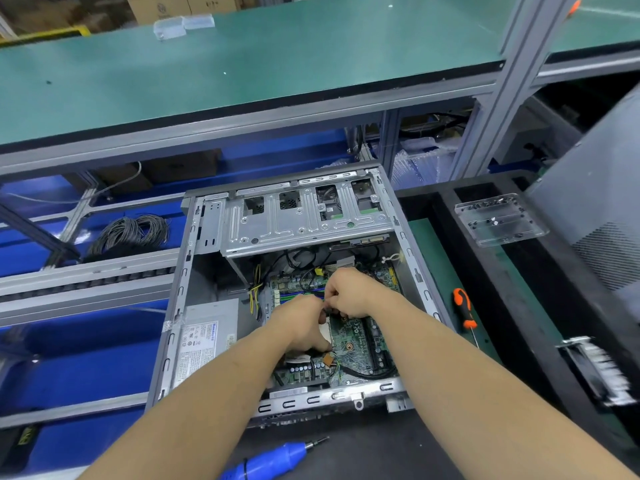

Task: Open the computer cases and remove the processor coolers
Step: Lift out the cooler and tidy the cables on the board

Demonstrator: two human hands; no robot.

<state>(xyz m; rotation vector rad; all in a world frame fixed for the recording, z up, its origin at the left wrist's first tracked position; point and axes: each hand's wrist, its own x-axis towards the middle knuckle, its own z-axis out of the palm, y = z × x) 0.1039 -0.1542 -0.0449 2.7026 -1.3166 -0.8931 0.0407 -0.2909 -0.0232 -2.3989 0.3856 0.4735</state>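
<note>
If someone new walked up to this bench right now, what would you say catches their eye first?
Most striking is the open computer case lying in the middle of the bench, its green motherboard exposed, with the left hand and right hand close together over the board, pinching something small and dark. Next come the bright tools: an orange-handled screwdriver lying just right of the case and a blue electric screwdriver at the near edge.

Bright, even light falls from overhead, with pale glare on the green counter (242, 74) and on the metal drive cage of the open computer case (298, 216). Inside the case, below the cage, shadow is soft and shallow. Wide-angle distortion bends the counter's front edge and the frame posts. Right of the case, the grey panel (595, 209) and fan (595, 372) are smeared by motion blur.
</note>
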